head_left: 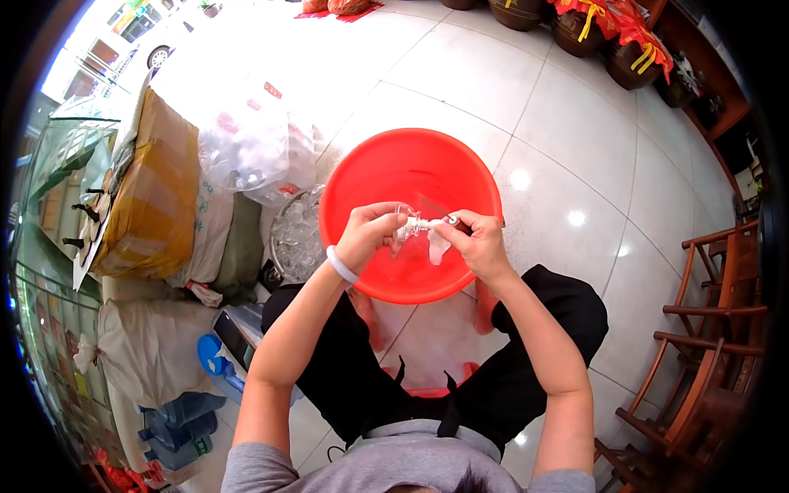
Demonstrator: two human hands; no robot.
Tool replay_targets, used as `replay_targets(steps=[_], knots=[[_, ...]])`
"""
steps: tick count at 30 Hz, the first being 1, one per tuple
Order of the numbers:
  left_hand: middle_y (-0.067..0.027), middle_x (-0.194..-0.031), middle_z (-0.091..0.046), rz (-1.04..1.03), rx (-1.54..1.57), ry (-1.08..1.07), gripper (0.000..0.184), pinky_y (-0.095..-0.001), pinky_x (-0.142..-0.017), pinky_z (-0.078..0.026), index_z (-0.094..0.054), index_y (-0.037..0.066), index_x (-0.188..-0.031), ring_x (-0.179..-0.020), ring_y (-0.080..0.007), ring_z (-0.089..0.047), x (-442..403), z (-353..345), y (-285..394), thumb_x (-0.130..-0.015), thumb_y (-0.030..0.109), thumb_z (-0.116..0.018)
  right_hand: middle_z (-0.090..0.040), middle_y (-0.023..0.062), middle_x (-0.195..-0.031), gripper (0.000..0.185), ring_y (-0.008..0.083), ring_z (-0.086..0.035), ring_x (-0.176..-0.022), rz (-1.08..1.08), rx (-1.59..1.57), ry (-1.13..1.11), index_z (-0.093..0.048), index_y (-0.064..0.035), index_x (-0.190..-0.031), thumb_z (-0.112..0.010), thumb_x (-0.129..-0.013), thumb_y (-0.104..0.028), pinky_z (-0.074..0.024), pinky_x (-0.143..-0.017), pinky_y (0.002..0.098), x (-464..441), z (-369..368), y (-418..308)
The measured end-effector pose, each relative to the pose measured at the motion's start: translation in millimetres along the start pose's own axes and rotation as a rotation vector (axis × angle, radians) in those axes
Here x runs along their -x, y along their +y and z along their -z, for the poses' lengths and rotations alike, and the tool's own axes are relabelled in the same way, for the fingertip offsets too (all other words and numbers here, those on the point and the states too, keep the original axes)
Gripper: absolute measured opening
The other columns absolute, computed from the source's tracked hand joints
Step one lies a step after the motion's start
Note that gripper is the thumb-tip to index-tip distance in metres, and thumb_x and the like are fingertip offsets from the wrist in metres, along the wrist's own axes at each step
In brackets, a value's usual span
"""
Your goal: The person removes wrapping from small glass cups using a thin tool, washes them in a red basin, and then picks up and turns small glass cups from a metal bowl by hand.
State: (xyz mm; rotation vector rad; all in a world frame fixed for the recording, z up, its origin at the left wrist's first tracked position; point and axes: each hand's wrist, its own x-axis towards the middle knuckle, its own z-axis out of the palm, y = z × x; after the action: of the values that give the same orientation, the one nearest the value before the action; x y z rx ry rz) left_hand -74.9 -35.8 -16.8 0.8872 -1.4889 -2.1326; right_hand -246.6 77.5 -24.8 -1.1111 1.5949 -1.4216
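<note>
Clear bottle [413, 220], small and see-through, sits in our left hand [370, 232] above the red tub [343, 275]; those fingers are closed around its body and cover much of it, so its full shape is hard to make out. Our right hand [479, 240] grips the brown handle of a knife-like tool [460, 225], its fingers pinched narrow beside the bottle's neck. We can barely trace the thin blade against the red. Below hangs a whitish scrap [437, 248]; we cannot tell which hand or piece it is attached to. Left of the tub, a round basin [277, 251] of clear pieces is partly hidden by the tub and a plastic bag [255, 152].
</note>
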Motion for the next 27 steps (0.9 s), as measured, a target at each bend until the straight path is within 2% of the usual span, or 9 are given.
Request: replay_targets(steps=[3,11,13,16,20,22,23,25,27], knots=[[-0.0087,-0.078,-0.06,0.115,0.094,0.059,0.031,-0.0236,-0.044,-0.037,-0.058,-0.003,-0.101,-0.053,-0.0116,-0.048,-1,6,3,-0.091,0.025,-0.046,-0.055,-0.0001,-0.054,0.013,0.0044,-0.044,-0.05,0.047,-0.135,0.084,-0.065,0.0011,-0.074,-0.065,-0.08,-0.01,-0.0352,-0.046,0.0228,-4,7,16],[-0.0086,-0.076,-0.059,0.123,0.2,0.066,0.03,-0.0224,-0.042,-0.035,-0.058,0.004,-0.096,-0.049,-0.0115,-0.046,5,25,-2,-0.09,0.032,-0.047,-0.055,-0.0016,-0.058,0.012,0.0036,-0.045,-0.054,0.037,-0.122,0.062,-0.064,0.0011,-0.074,-0.065,-0.081,-0.008,-0.036,-0.049,0.0212,-4,30,-2],[-0.0105,-0.068,-0.058,0.176,0.302,0.098,0.032,-0.0228,-0.04,-0.034,-0.055,0.006,-0.085,-0.045,-0.0121,-0.046,2,28,-1,-0.087,0.037,-0.052,-0.057,-0.0009,-0.06,0.012,0.0039,-0.046,-0.055,0.022,-0.139,0.093,-0.064,0.0013,-0.074,-0.064,-0.082,-0.008,-0.0363,-0.05,0.0212,-5,32,-12],[-0.0111,-0.068,-0.058,0.266,0.348,0.103,0.037,-0.0212,-0.039,-0.032,-0.054,0.007,-0.082,-0.042,-0.0115,-0.042,3,25,7,-0.088,0.044,-0.048,-0.058,-0.0003,-0.061,0.013,0.0043,-0.048,-0.055,0.035,-0.142,0.144,-0.064,0.0015,-0.075,-0.064,-0.082,-0.009,-0.0372,-0.051,0.0213,-8,34,-7],[-0.0099,-0.067,-0.057,0.319,0.445,-0.041,0.042,-0.0198,-0.038,-0.03,-0.055,0.007,-0.083,-0.041,-0.0103,-0.039,1,33,1,-0.088,0.047,-0.044,-0.057,-0.0004,-0.059,0.015,0.0048,-0.047,-0.053,0.021,-0.077,0.131,-0.064,0.0018,-0.074,-0.064,-0.082,-0.011,-0.0363,-0.049,0.0219,-8,31,2],[-0.0079,-0.066,-0.054,0.343,0.572,-0.214,0.047,-0.0188,-0.037,-0.029,-0.057,0.004,-0.09,-0.041,-0.0089,-0.037,-1,38,-2,-0.088,0.048,-0.041,-0.056,-0.0002,-0.058,0.015,0.0049,-0.046,-0.052,0.011,-0.045,0.128,-0.064,0.0018,-0.074,-0.064,-0.082,-0.011,-0.0358,-0.049,0.0223,-7,28,-2],[-0.0079,-0.066,-0.054,0.342,0.573,-0.212,0.047,-0.0188,-0.037,-0.029,-0.057,0.004,-0.09,-0.041,-0.0089,-0.037,-1,38,-2,-0.088,0.048,-0.041,-0.055,0.0,-0.057,0.015,0.005,-0.046,-0.052,0.002,-0.014,0.125,-0.064,0.0018,-0.074,-0.064,-0.082,-0.012,-0.0352,-0.048,0.0227,-7,28,-3],[-0.006,-0.063,-0.049,0.307,0.563,-0.217,0.058,-0.0171,-0.035,-0.029,-0.055,-0.004,-0.104,-0.04,-0.0077,-0.035,-1,35,-1,-0.09,0.049,-0.038,-0.055,0.0005,-0.056,0.016,0.0054,-0.046,-0.051,0.007,0.028,0.119,-0.064,0.0017,-0.074,-0.064,-0.082,-0.012,-0.0355,-0.048,0.0231,-7,27,-1],[-0.0059,-0.064,-0.049,0.288,0.576,-0.25,0.057,-0.0174,-0.036,-0.03,-0.055,-0.004,-0.106,-0.04,-0.0076,-0.036,-2,36,-2,-0.09,0.048,-0.037,-0.055,0.001,-0.055,0.016,0.0058,-0.047,-0.051,0.01,0.069,0.111,-0.064,0.0016,-0.075,-0.064,-0.082,-0.013,-0.0357,-0.047,0.0234,-8,26,3]])
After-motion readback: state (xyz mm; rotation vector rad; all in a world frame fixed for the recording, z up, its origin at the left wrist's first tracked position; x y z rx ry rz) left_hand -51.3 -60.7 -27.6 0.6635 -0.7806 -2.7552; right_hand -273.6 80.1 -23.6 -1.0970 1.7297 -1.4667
